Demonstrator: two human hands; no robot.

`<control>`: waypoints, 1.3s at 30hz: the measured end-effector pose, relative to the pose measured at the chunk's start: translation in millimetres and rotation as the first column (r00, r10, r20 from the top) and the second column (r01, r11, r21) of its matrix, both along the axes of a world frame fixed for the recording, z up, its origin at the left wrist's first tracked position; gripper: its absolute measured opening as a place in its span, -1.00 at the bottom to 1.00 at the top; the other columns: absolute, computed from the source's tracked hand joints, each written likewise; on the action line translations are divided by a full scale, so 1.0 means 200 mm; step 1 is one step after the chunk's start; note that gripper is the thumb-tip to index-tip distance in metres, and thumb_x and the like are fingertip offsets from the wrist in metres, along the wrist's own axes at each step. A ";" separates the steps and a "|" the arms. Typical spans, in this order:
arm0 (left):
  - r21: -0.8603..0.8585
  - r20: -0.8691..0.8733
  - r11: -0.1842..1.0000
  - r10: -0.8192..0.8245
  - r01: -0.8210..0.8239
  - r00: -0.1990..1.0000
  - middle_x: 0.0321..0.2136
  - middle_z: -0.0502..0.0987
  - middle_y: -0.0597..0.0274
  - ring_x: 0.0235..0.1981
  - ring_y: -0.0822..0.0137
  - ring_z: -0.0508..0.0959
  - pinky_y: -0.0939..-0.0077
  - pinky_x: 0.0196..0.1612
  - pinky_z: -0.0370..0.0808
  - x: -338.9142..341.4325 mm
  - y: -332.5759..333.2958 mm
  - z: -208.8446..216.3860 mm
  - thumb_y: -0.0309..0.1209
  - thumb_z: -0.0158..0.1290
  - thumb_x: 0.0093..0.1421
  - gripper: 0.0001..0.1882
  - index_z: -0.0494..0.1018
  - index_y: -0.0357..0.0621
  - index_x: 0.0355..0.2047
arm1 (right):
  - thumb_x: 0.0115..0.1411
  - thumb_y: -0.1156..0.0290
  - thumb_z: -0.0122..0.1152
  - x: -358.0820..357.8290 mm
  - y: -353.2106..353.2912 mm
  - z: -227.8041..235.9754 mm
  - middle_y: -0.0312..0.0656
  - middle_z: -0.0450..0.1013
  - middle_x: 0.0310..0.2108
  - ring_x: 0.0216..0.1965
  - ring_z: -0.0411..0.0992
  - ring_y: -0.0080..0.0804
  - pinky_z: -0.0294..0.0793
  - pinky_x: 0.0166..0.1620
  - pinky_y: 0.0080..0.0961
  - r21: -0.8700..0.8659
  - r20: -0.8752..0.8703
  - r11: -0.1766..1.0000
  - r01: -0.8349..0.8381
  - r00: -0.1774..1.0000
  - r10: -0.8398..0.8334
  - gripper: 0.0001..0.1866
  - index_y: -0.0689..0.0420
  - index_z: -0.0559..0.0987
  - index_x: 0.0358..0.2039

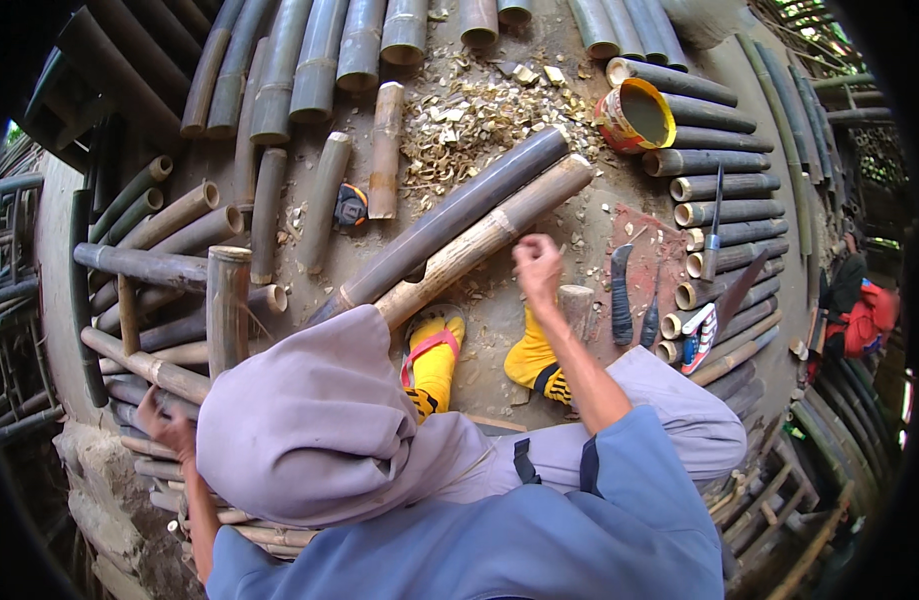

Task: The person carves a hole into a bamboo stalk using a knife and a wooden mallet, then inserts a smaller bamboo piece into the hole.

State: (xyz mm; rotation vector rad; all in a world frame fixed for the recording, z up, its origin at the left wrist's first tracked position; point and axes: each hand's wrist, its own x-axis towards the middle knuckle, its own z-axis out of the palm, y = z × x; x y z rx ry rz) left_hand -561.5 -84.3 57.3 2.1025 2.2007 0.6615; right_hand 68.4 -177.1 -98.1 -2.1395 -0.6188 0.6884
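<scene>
My right hand (537,265) is raised beside the upper end of a tan bamboo pole (484,235), its fingers curled together; whatever they may hold is hidden. That pole lies slanting on the ground next to a darker bamboo pole (449,215) with a notch cut in its side. Their lower ends pass behind my left knee (299,420). Out at the left, my left hand (167,425) has its fingers apart, close to a stack of bamboo pieces and just below a pale bamboo pole (144,365). I cannot tell whether it touches them.
Between my feet and the right-hand row of cut bamboo (729,215) lie a black-handled curved knife (620,295) and a handsaw (699,335). A yellow-red bucket of dark liquid (639,115) stands near wood chips (479,120). A tape measure (350,205) and upright bamboo piece (228,310) are left.
</scene>
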 end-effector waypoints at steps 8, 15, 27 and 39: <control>-0.159 0.391 0.608 -0.684 0.778 0.615 -0.09 0.45 0.00 -0.08 -0.02 0.44 0.26 0.03 0.36 1.52 -0.05 -0.38 -0.59 0.09 -0.04 -0.47 0.36 -0.21 0.02 | -0.08 0.12 0.47 -0.51 0.07 0.00 0.00 0.08 0.26 0.28 0.05 -0.10 0.19 0.11 0.28 0.000 -0.937 0.969 0.247 0.338 -0.086 0.14 0.21 -0.12 0.30; -0.239 0.196 0.602 -0.739 0.762 0.645 -0.15 0.46 0.04 -0.18 0.04 0.46 0.31 -0.03 0.39 1.63 -0.05 -0.56 -0.50 0.14 0.02 -0.56 0.39 -0.23 -0.04 | -0.03 0.27 0.35 -0.41 0.07 0.11 -0.19 0.36 -0.10 -0.08 0.38 -0.31 0.48 -0.07 -0.11 0.166 -0.858 0.917 0.363 0.512 -0.047 -0.36 0.15 0.31 0.05; -0.381 0.898 0.497 -0.001 0.779 0.440 -0.35 0.52 0.21 -0.38 0.39 0.48 0.44 -0.22 0.44 2.06 0.23 -0.42 -0.19 0.27 -0.18 -0.36 0.41 -0.33 -0.12 | 0.10 0.29 0.32 -0.09 0.26 0.37 -0.09 0.50 -0.22 -0.24 0.48 -0.41 0.50 -0.19 -0.49 0.341 -0.319 0.939 -0.044 0.934 0.159 -0.35 0.23 0.32 0.16; -0.143 0.785 0.570 -0.433 0.809 0.444 -0.28 0.52 0.11 -0.24 0.31 0.53 0.45 -0.14 0.48 2.23 0.82 -0.39 -0.28 0.22 -0.02 -0.58 0.47 -0.26 -0.18 | 0.11 0.41 0.20 -0.15 -0.03 0.13 -0.18 0.51 -0.36 -0.35 0.49 -0.48 0.50 -0.24 -0.52 0.087 -0.286 0.987 -0.137 0.945 0.156 -0.59 0.18 0.48 0.00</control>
